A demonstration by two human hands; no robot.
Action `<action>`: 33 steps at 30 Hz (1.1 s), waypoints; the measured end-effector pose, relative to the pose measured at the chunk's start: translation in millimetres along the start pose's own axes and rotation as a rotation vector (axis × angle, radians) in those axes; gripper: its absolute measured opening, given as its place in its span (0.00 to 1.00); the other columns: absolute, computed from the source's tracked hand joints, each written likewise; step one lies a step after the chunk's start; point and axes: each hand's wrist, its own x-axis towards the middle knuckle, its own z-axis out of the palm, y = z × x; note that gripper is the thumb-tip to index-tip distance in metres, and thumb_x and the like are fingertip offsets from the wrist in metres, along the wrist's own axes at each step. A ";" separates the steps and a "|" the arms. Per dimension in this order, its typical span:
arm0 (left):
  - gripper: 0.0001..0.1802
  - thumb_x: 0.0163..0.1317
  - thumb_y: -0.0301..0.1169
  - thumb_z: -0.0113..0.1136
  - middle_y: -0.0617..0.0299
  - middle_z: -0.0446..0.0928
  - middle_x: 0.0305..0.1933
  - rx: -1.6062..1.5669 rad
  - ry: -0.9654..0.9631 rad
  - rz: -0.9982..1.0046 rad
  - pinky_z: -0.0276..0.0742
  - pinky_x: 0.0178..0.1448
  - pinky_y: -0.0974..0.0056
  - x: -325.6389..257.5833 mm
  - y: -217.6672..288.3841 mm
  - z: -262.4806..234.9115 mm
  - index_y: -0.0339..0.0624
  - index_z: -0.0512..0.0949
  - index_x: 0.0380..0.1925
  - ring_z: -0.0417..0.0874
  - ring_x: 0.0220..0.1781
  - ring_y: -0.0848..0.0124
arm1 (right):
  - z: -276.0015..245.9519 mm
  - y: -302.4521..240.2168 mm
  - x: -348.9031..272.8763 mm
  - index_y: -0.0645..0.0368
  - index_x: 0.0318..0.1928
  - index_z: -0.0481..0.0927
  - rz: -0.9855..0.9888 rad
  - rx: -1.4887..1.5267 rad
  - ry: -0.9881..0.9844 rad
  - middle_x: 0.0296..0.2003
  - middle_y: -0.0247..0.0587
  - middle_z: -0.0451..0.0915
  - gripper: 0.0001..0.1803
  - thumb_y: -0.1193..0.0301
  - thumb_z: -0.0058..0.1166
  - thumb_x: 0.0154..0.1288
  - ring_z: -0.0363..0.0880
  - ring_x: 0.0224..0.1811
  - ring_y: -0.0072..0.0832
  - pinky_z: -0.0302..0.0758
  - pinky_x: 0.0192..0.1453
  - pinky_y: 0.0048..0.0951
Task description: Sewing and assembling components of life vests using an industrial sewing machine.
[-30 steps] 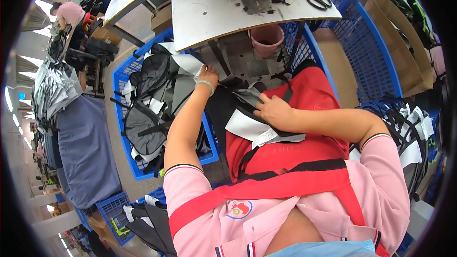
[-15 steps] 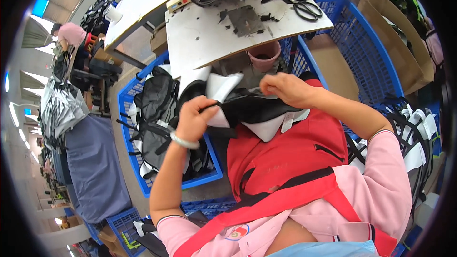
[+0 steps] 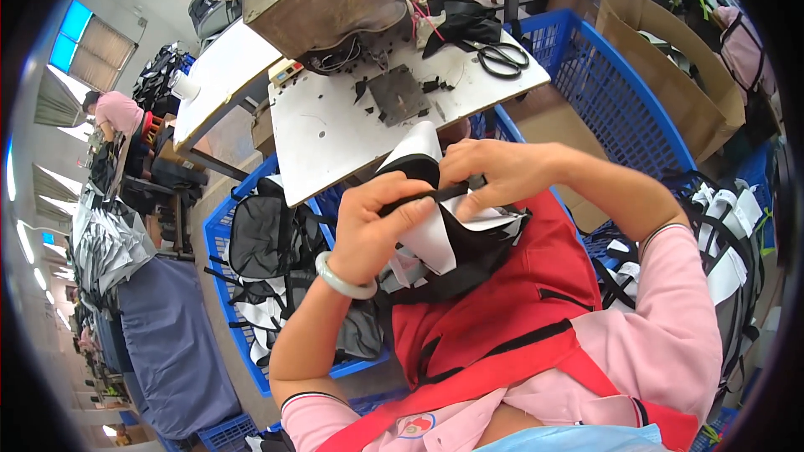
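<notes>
In front of my red apron (image 3: 502, 301), a black-and-white fabric bag piece (image 3: 473, 272) is gathered in both hands. My left hand (image 3: 377, 222) is closed, thumb and fingers pinching a narrow black strap or edge (image 3: 423, 197) of it. Close on its right, my right hand (image 3: 498, 174) grips the same piece with bent fingers. A white panel (image 3: 431, 243) hangs below the hands, and another white flap stands up above them. Folds hide part of the piece and some of my fingertips.
Ahead is a white worktable (image 3: 301, 138) with a metal machine (image 3: 335, 12), black scraps and black-handled scissors (image 3: 502, 60). Grey-black backpacks (image 3: 268, 230) fill a blue crate (image 3: 211, 251) at left. Another blue crate (image 3: 628, 92) and a cardboard box (image 3: 712, 109) stand at right. A person (image 3: 121, 113) works far left.
My hands have come together; the right one, earlier raised apart at the right, now grips the bag piece beside the left. The piece is bunched nearer the table, and the view has shifted.
</notes>
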 end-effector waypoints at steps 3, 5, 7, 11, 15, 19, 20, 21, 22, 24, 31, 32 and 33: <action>0.09 0.58 0.24 0.64 0.67 0.80 0.35 -0.121 0.065 -0.096 0.71 0.43 0.74 29.1 -16.6 -14.3 0.31 0.82 0.37 0.76 0.37 0.79 | 9.2 19.5 7.7 0.64 0.44 0.77 0.187 0.248 0.224 0.35 0.41 0.76 0.18 0.59 0.54 0.68 0.73 0.42 0.25 0.69 0.49 0.29; 0.09 0.58 0.25 0.64 0.67 0.81 0.35 -0.127 0.089 -0.141 0.72 0.44 0.73 47.9 -24.9 -27.3 0.32 0.83 0.39 0.77 0.37 0.79 | 1.0 25.2 14.3 0.62 0.41 0.76 0.243 0.393 0.267 0.26 0.34 0.72 0.11 0.66 0.51 0.68 0.67 0.33 0.18 0.69 0.38 0.27; 0.10 0.59 0.25 0.64 0.67 0.81 0.35 -0.132 0.107 -0.119 0.72 0.43 0.73 61.7 -32.2 -37.7 0.32 0.83 0.40 0.77 0.36 0.79 | -14.8 27.3 23.6 0.63 0.41 0.76 0.210 0.246 0.390 0.25 0.34 0.72 0.12 0.65 0.50 0.69 0.66 0.32 0.18 0.67 0.36 0.27; 0.10 0.59 0.26 0.64 0.66 0.81 0.34 -0.128 0.079 -0.166 0.72 0.43 0.73 82.8 -46.9 -43.1 0.33 0.83 0.40 0.77 0.37 0.79 | -63.7 31.5 25.9 0.62 0.40 0.81 0.252 -0.043 0.227 0.25 0.40 0.78 0.20 0.57 0.59 0.61 0.74 0.30 0.25 0.70 0.36 0.31; 0.11 0.58 0.26 0.64 0.65 0.81 0.33 -0.088 0.118 -0.184 0.72 0.42 0.73 103.8 -58.1 -41.7 0.33 0.83 0.39 0.77 0.36 0.78 | -80.2 42.2 32.6 0.61 0.41 0.83 0.366 -0.109 0.216 0.24 0.41 0.79 0.20 0.58 0.64 0.56 0.74 0.28 0.26 0.71 0.35 0.31; 0.13 0.58 0.26 0.64 0.61 0.82 0.35 -0.124 0.214 -0.233 0.72 0.46 0.72 124.9 -65.9 -53.1 0.31 0.82 0.41 0.79 0.36 0.76 | -79.7 62.7 47.6 0.62 0.40 0.83 0.339 -0.097 0.349 0.25 0.43 0.80 0.21 0.56 0.62 0.57 0.75 0.28 0.27 0.71 0.35 0.32; 0.14 0.57 0.26 0.64 0.60 0.82 0.36 -0.097 0.212 -0.268 0.72 0.46 0.72 130.3 -67.7 -56.7 0.30 0.82 0.43 0.79 0.37 0.74 | -81.0 68.5 51.7 0.63 0.39 0.83 0.332 -0.084 0.350 0.25 0.43 0.79 0.21 0.55 0.61 0.57 0.73 0.28 0.27 0.71 0.36 0.31; 0.14 0.57 0.26 0.64 0.60 0.82 0.36 -0.087 0.204 -0.277 0.72 0.46 0.72 134.3 -70.0 -58.2 0.30 0.82 0.43 0.79 0.37 0.74 | -81.6 73.9 55.2 0.63 0.39 0.83 0.309 -0.068 0.348 0.25 0.43 0.79 0.21 0.55 0.61 0.57 0.73 0.28 0.27 0.71 0.36 0.31; 0.15 0.56 0.27 0.64 0.59 0.82 0.37 -0.090 0.215 -0.289 0.72 0.46 0.72 138.5 -72.2 -59.7 0.30 0.81 0.43 0.79 0.38 0.74 | -82.9 79.1 58.3 0.63 0.38 0.83 0.335 -0.072 0.357 0.25 0.43 0.78 0.21 0.55 0.62 0.57 0.73 0.28 0.27 0.70 0.36 0.31; 0.13 0.56 0.26 0.65 0.60 0.81 0.34 -0.095 0.259 -0.283 0.72 0.42 0.72 146.4 -77.1 -60.7 0.29 0.83 0.40 0.78 0.35 0.74 | -85.7 88.2 62.3 0.64 0.38 0.83 0.393 -0.060 0.368 0.24 0.39 0.77 0.20 0.57 0.62 0.58 0.71 0.28 0.24 0.70 0.37 0.30; 0.18 0.56 0.28 0.66 0.57 0.82 0.39 -0.138 0.251 -0.315 0.73 0.48 0.70 167.0 -92.2 -64.9 0.28 0.80 0.45 0.80 0.40 0.71 | -92.5 112.7 68.6 0.64 0.39 0.84 0.415 0.012 0.384 0.26 0.35 0.79 0.18 0.59 0.60 0.61 0.72 0.30 0.20 0.71 0.39 0.29; 0.18 0.56 0.28 0.66 0.57 0.82 0.39 -0.132 0.245 -0.319 0.73 0.48 0.70 169.5 -94.2 -65.6 0.28 0.80 0.45 0.80 0.40 0.71 | -93.4 115.5 70.0 0.64 0.40 0.83 0.403 0.017 0.371 0.27 0.35 0.80 0.19 0.59 0.60 0.61 0.72 0.31 0.20 0.71 0.40 0.29; 0.18 0.56 0.28 0.66 0.56 0.82 0.40 -0.132 0.245 -0.305 0.73 0.49 0.70 171.6 -96.1 -65.7 0.28 0.80 0.45 0.80 0.41 0.70 | -94.1 117.9 71.3 0.64 0.40 0.83 0.414 0.020 0.367 0.27 0.36 0.80 0.19 0.59 0.60 0.61 0.73 0.31 0.20 0.71 0.41 0.28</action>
